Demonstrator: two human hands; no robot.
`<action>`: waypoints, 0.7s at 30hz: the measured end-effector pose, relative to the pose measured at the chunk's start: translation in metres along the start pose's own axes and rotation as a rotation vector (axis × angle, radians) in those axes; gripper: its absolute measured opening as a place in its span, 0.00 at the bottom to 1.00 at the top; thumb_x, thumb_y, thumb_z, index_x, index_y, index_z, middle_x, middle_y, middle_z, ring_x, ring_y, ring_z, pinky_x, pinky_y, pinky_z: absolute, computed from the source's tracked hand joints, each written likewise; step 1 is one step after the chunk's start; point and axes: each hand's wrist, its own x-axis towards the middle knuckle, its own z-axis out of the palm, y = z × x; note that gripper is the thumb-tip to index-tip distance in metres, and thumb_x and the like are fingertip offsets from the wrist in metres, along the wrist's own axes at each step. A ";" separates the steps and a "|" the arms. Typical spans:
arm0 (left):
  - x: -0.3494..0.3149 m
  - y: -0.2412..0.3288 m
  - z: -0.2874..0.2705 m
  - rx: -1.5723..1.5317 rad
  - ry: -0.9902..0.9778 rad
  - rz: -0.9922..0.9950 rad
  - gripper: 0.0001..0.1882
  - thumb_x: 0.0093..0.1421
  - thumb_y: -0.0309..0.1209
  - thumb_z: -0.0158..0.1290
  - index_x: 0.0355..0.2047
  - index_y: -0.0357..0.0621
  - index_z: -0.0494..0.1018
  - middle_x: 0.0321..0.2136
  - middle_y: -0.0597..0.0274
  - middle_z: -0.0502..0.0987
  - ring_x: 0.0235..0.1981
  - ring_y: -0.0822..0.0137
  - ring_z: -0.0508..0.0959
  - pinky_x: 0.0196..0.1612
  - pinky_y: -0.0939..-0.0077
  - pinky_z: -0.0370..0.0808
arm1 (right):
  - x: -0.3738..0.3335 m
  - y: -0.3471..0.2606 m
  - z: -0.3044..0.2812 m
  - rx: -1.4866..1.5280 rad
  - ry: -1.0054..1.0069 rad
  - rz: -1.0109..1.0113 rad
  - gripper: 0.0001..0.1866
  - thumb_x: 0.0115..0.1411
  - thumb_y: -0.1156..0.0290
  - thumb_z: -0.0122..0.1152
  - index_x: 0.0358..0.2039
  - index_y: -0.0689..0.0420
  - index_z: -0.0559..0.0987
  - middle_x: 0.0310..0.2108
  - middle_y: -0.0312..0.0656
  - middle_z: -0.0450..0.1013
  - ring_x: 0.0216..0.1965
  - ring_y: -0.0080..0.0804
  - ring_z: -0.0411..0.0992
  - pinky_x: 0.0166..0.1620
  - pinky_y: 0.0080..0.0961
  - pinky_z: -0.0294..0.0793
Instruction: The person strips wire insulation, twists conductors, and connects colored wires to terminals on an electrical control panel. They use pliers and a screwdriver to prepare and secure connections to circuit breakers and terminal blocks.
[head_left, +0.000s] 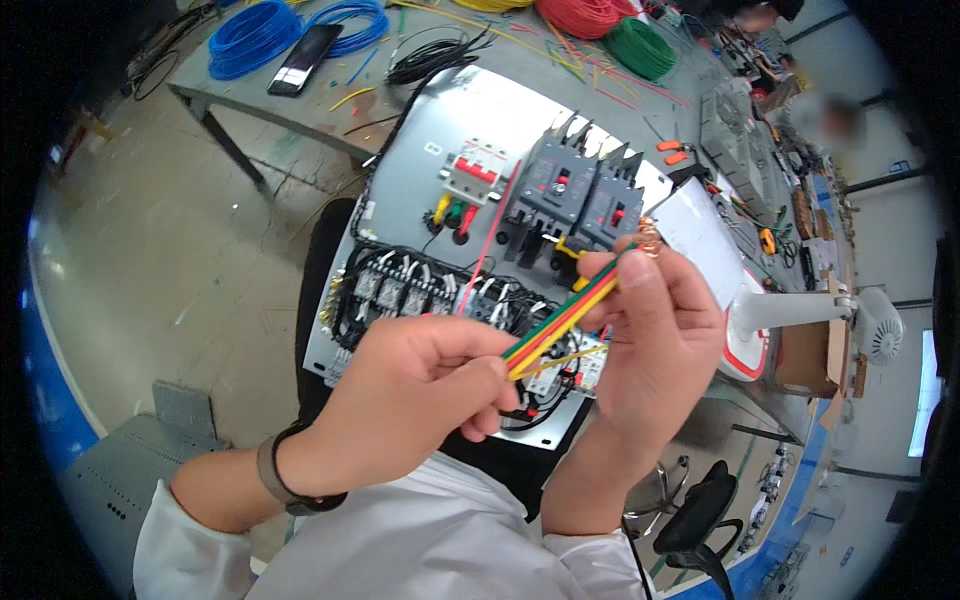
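Note:
Several cut wires [572, 315] in green, red and yellow stretch as one bundle between my two hands. My left hand [440, 378] pinches their lower end between thumb and fingers. At the upper end my right hand [655, 335] is closed on the bundle, and bare copper ends [648, 236] stick out past its fingertips. Beneath my hands a metal mounting plate [440, 120] carries two dark grey moulded-case breakers [552, 180], a white miniature breaker [474, 172] with red levers, and contactors [400, 290] amid black wiring. A single pink wire [490, 240] lies across the plate.
The grey workbench [400, 35] bears blue wire coils [253, 38], a phone [305, 60], a red coil [585, 12] and a green coil [640, 48]. Orange-handled pliers [674, 152] lie at the right, near a white desk fan [880, 325]. A black chair [700, 510] stands below.

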 end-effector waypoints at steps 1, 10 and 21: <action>0.000 0.000 0.000 0.003 0.002 0.003 0.11 0.68 0.22 0.48 0.43 0.31 0.79 0.29 0.60 0.81 0.24 0.74 0.79 0.28 0.80 0.78 | -0.001 0.000 0.000 -0.015 0.005 0.008 0.12 0.65 0.73 0.68 0.43 0.68 0.82 0.33 0.51 0.84 0.24 0.22 0.78 0.31 0.17 0.78; -0.001 0.000 0.001 0.029 0.045 -0.002 0.12 0.69 0.22 0.48 0.46 0.31 0.79 0.29 0.60 0.81 0.26 0.74 0.80 0.30 0.80 0.79 | 0.002 0.002 -0.002 0.025 -0.049 -0.004 0.11 0.65 0.74 0.67 0.44 0.69 0.81 0.35 0.52 0.83 0.26 0.22 0.79 0.31 0.16 0.79; 0.000 -0.008 0.003 0.041 0.113 0.021 0.11 0.69 0.22 0.48 0.45 0.33 0.80 0.29 0.60 0.82 0.25 0.75 0.79 0.30 0.81 0.78 | 0.002 0.002 -0.003 0.045 -0.084 0.010 0.11 0.65 0.74 0.68 0.43 0.69 0.81 0.36 0.50 0.84 0.29 0.23 0.80 0.33 0.17 0.81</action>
